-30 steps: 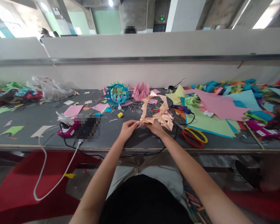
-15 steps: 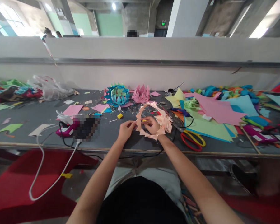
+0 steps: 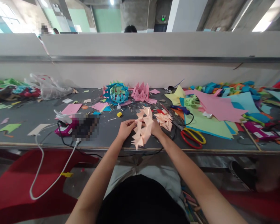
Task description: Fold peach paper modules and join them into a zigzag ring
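- At the back left of the bench (image 3: 109, 133), a clear bag (image 3: 52, 88) lies slumped; what it holds is hard to make out.
- Behind the coloured sheets, a small dark pot (image 3: 170, 89) stands with a thin stick (image 3: 179, 82) slanting up beside it; its contents cannot be told.
- Near the wall, a blue paper ring (image 3: 123, 99) has green paper (image 3: 114, 90) inside it.
- The left hand (image 3: 126, 129) has its thumb and fingers drawn together on the left edge of the peach ring (image 3: 142, 132).
- The right hand (image 3: 156, 129) is against the peach ring's right side, fingers mostly hidden by paper; how far they are closed cannot be told.
- The peach ring is over the bench's front part, left of the loose peach pieces (image 3: 163, 120).
- Half a second ago it faced up as a round loop; now it is turned edge-on, narrower, one end pointing down.
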Motion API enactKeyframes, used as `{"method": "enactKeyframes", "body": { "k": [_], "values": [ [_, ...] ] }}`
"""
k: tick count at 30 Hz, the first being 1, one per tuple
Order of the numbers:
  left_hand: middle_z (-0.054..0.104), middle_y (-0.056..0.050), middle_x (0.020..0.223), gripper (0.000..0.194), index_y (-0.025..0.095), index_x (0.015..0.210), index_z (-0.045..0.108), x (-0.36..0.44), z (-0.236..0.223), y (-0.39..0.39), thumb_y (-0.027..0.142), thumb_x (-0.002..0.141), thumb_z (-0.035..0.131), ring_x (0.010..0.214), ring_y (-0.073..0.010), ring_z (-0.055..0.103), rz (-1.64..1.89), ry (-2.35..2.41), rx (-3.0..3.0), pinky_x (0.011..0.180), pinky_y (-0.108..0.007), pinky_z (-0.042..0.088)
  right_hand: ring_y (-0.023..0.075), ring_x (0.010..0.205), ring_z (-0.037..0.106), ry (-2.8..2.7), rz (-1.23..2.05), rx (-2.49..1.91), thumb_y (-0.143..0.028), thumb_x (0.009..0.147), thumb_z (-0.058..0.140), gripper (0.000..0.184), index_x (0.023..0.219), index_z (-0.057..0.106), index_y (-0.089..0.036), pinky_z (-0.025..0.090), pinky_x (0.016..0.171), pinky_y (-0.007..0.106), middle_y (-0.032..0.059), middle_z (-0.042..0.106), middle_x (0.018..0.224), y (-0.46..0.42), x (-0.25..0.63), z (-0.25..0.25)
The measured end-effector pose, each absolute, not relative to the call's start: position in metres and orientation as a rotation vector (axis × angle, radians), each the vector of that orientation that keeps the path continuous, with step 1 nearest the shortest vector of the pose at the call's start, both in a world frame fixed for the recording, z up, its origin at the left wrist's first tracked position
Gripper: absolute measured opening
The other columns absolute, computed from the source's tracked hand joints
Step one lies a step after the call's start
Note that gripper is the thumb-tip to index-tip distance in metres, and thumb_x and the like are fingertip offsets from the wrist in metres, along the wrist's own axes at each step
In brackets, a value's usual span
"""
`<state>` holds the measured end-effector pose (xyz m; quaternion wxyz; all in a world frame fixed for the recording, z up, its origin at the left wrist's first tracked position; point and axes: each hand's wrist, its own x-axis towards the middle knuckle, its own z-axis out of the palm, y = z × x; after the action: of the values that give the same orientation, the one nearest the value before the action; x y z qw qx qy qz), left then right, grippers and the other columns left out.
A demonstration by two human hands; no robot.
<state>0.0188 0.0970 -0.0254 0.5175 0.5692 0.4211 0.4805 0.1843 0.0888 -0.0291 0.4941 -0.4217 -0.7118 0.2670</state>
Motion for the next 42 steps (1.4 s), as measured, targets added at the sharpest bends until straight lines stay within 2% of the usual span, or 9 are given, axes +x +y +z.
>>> {"method": "enactKeyframes", "body": {
  "k": [5, 11, 15, 20, 25, 31, 35, 42],
  "values": [
    [0.064, -0.002, 0.057, 0.032, 0.011, 0.073, 0.066, 0.018, -0.025, 0.097, 0.038, 0.055, 0.07, 0.05, -0.0116, 0.055, 1.134, 1.011, 1.347, 0.047, -0.021, 0.043, 0.0213, 0.081, 0.061, -1.75, 0.653, -1.023, -0.023, 0.067, 0.059, 0.017, 0.081, 0.069, -0.02, 0.046, 0.071, 0.033, 0.0055, 0.068, 0.088, 0.086, 0.182, -0.028],
    [0.064, -0.002, 0.057, 0.031, 0.012, 0.074, 0.067, 0.018, -0.021, 0.094, 0.036, 0.056, 0.069, 0.048, -0.0115, 0.054, 1.134, 1.005, 1.331, 0.047, -0.022, 0.044, 0.0197, 0.081, 0.06, -1.763, 0.672, -1.011, -0.022, 0.068, 0.057, 0.017, 0.08, 0.068, -0.02, 0.045, 0.069, 0.03, 0.0049, 0.067, 0.092, 0.087, 0.183, -0.032],
    [0.064, -0.002, 0.058, 0.027, 0.012, 0.068, 0.067, 0.018, -0.021, 0.094, 0.035, 0.055, 0.071, 0.05, -0.012, 0.055, 1.136, 0.988, 1.326, 0.048, -0.023, 0.044, 0.0184, 0.081, 0.06, -1.751, 0.719, -1.01, -0.023, 0.071, 0.055, 0.016, 0.08, 0.067, -0.02, 0.045, 0.07, 0.029, 0.0034, 0.067, 0.089, 0.088, 0.184, -0.034],
    [0.064, -0.002, 0.057, 0.03, 0.011, 0.073, 0.068, 0.019, -0.024, 0.095, 0.037, 0.057, 0.07, 0.05, -0.0121, 0.056, 1.156, 0.986, 1.319, 0.049, -0.023, 0.045, 0.0191, 0.086, 0.058, -1.718, 0.77, -0.974, -0.025, 0.067, 0.06, 0.011, 0.075, 0.067, -0.02, 0.044, 0.072, 0.029, 0.0044, 0.065, 0.094, 0.087, 0.182, -0.03],
    [0.067, -0.005, 0.065, 0.036, 0.012, 0.077, 0.069, 0.019, -0.023, 0.096, 0.043, 0.058, 0.069, 0.057, -0.0147, 0.061, 1.153, 0.97, 1.335, 0.051, -0.024, 0.048, 0.0181, 0.081, 0.059, -1.605, 0.923, -0.941, -0.033, 0.072, 0.059, 0.016, 0.074, 0.066, -0.019, 0.044, 0.075, 0.031, 0.0032, 0.066, 0.081, 0.084, 0.18, -0.026],
    [0.069, -0.007, 0.079, 0.041, 0.014, 0.091, 0.068, 0.02, -0.021, 0.092, 0.044, 0.063, 0.066, 0.063, -0.0153, 0.062, 1.143, 0.936, 1.377, 0.053, -0.025, 0.05, 0.0151, 0.066, 0.06, -1.348, 1.127, -0.91, -0.039, 0.063, 0.066, 0.024, 0.073, 0.06, -0.018, 0.048, 0.065, 0.029, 0.0008, 0.066, 0.073, 0.091, 0.179, -0.032],
    [0.07, -0.005, 0.077, 0.041, 0.014, 0.095, 0.068, 0.02, -0.024, 0.091, 0.038, 0.061, 0.069, 0.063, -0.0155, 0.062, 1.174, 0.969, 1.461, 0.054, -0.026, 0.051, 0.0146, 0.066, 0.061, -1.28, 1.178, -0.886, -0.042, 0.061, 0.067, 0.027, 0.07, 0.054, -0.02, 0.049, 0.065, 0.029, -0.0007, 0.065, 0.071, 0.094, 0.178, -0.034],
    [0.07, -0.005, 0.072, 0.032, 0.013, 0.087, 0.07, 0.022, -0.024, 0.09, 0.036, 0.066, 0.065, 0.062, -0.0168, 0.063, 1.241, 1.028, 1.511, 0.053, -0.026, 0.051, 0.0133, 0.062, 0.06, -1.233, 1.215, -0.874, -0.04, 0.058, 0.071, 0.027, 0.067, 0.054, -0.02, 0.05, 0.066, 0.029, -0.0016, 0.064, 0.067, 0.093, 0.177, -0.035]
  ]
}}
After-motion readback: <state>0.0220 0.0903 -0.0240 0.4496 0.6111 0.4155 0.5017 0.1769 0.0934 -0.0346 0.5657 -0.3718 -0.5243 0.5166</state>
